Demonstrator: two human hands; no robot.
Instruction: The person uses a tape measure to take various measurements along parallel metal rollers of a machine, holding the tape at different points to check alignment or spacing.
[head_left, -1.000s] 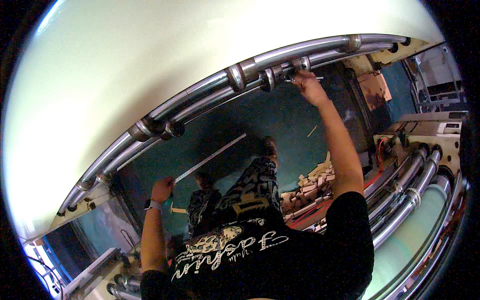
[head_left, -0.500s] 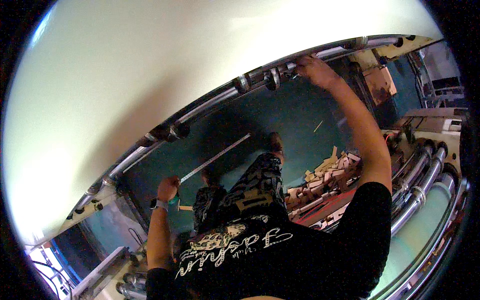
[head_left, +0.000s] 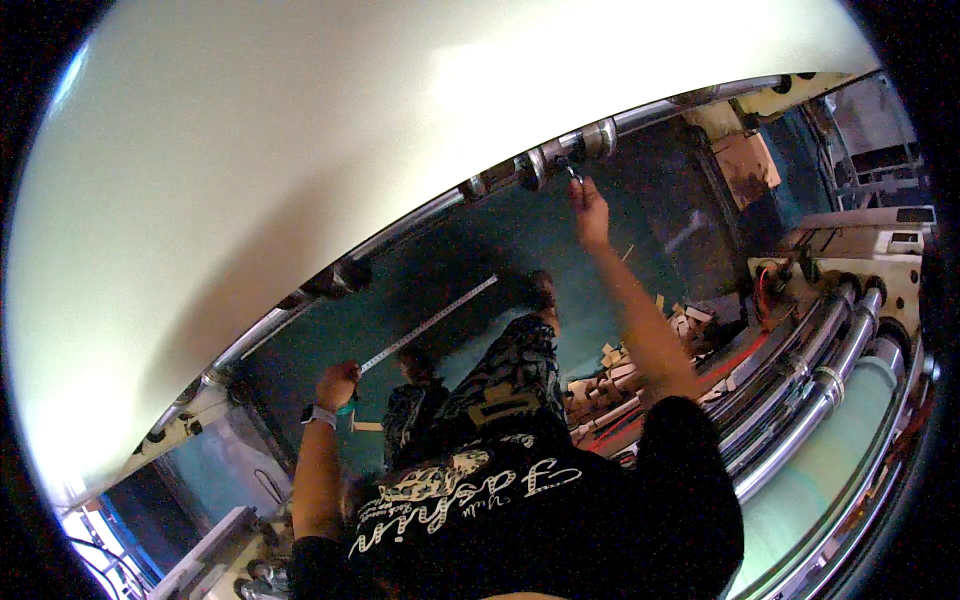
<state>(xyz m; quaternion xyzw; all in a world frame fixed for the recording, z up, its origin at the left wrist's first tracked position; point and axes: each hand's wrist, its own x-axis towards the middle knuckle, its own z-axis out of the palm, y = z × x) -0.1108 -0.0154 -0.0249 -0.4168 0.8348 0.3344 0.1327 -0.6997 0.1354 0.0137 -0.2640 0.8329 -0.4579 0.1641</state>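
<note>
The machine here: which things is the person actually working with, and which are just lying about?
In use:
right hand with a small tool at the collars on the steel shaft
left hand holding a long metal ruler

Lying about:
cardboard scraps on the floor
chrome rollers at right

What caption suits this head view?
Right hand holds a tool at a roller collar; left hand grips a long ruler.

A factory floor: a huge pale roller (head_left: 300, 180), chrome shafts (head_left: 820, 390), a painted machine frame (head_left: 850, 250) and cardboard scraps (head_left: 610, 365) on the green floor (head_left: 470, 260).
</note>
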